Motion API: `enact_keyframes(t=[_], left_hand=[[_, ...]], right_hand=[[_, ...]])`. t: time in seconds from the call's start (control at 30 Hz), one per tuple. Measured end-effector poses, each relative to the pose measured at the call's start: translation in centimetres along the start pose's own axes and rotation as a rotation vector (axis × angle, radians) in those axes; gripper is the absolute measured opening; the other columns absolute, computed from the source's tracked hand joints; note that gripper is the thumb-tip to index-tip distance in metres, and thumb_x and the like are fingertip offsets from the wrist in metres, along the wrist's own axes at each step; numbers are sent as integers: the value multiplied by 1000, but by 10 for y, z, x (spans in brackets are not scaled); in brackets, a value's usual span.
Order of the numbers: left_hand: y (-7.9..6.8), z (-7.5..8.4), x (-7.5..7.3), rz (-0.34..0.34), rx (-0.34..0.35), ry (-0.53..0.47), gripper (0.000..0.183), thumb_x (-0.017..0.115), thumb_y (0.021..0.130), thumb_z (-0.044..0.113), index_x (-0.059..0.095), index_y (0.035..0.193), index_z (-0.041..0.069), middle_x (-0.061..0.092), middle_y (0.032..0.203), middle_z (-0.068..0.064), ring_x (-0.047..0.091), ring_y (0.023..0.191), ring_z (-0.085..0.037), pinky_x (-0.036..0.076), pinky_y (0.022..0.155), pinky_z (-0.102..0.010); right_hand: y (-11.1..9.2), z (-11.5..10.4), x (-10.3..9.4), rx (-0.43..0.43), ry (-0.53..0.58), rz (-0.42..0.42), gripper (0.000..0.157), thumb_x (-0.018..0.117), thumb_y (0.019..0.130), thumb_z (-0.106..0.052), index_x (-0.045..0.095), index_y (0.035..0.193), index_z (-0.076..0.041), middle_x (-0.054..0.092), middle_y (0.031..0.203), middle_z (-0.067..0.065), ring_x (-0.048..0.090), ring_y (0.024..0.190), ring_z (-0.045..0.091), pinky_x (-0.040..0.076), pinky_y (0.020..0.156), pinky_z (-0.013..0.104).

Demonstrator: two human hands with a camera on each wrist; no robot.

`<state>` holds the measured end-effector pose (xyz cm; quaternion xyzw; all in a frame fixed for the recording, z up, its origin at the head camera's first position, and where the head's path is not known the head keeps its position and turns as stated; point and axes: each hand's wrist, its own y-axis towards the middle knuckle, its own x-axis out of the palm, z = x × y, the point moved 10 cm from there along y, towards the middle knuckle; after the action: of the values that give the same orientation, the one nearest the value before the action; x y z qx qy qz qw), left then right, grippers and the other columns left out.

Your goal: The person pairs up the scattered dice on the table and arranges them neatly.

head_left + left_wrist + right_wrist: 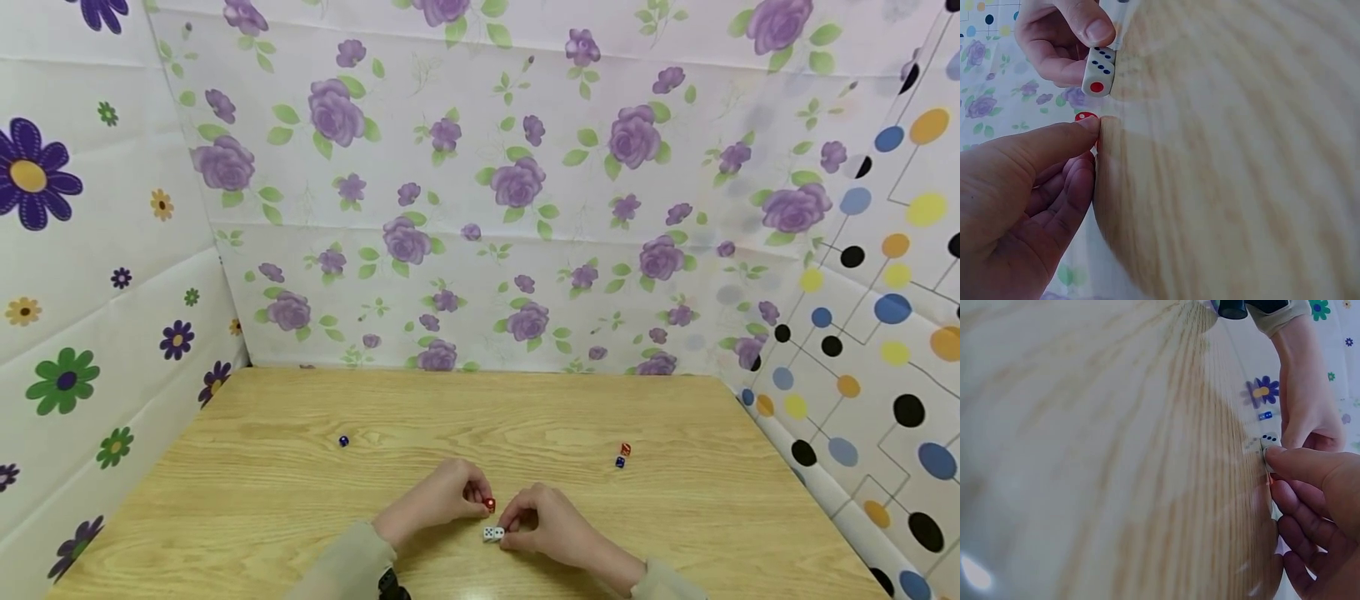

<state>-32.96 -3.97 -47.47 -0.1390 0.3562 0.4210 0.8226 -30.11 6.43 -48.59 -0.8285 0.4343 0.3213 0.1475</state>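
Observation:
Between thumb and fingers my left hand (442, 493) pinches a red die (490, 505) near the table's front. Two white dice (489, 534) sit side by side just in front of it, faces touching. My right hand (553, 527) pinches the right-hand one of this pair. In the left wrist view, the white pair (1097, 82) shows a large red dot and blue dots, with the right thumb (1099, 31) over its far end. The red die (1086, 116) is mostly covered by the left thumb. From the right wrist, a white die (1269, 440) shows beyond the right thumb.
On the wooden table (420, 400) a blue die (343, 441) lies at the left. Off to the right, another red die (626, 449) lies just behind a second blue die (620, 462). Patterned cloth walls (465, 275) stand along the back and both sides.

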Motion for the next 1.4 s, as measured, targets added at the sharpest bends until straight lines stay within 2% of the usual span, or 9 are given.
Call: enact_keyframes(t=[0.27,0.47,0.73,1.13,1.4], left_hand=[[-4,2,0,-1,5,-16,6,78,83,5,72,85,7,70,76,3,57,65,5,50,62,-14],[-8,0,-2,17,-2,-56,8,77,83,5,72,89,5,71,80,-1,59,69,3,52,65,-15],[-10,-2,-4,53,-15,-69,9,79,82,7,72,87,6,70,79,0,57,67,4,51,64,-15],[-11,-4,-4,63,-24,-78,8,80,81,7,72,85,8,70,78,1,57,67,3,51,64,-15],[-9,-8,-2,43,-38,-91,9,80,81,8,73,85,9,71,78,2,58,67,3,50,63,-16]], right_hand=[[-1,-2,1,-24,16,-5,10,81,81,-30,75,87,-24,69,80,-14,56,80,3,44,74,20],[0,-2,1,-19,21,-6,10,81,81,-30,76,87,-24,69,80,-14,56,81,3,44,74,20],[-1,-2,0,-13,21,6,11,82,80,-29,76,86,-24,68,80,-15,55,81,5,44,73,20],[-1,-3,0,-17,4,15,11,83,79,-28,76,86,-24,68,78,-16,55,80,4,44,72,20],[-1,-2,0,-16,5,14,11,83,79,-28,76,86,-23,68,78,-15,54,80,4,45,72,19]])
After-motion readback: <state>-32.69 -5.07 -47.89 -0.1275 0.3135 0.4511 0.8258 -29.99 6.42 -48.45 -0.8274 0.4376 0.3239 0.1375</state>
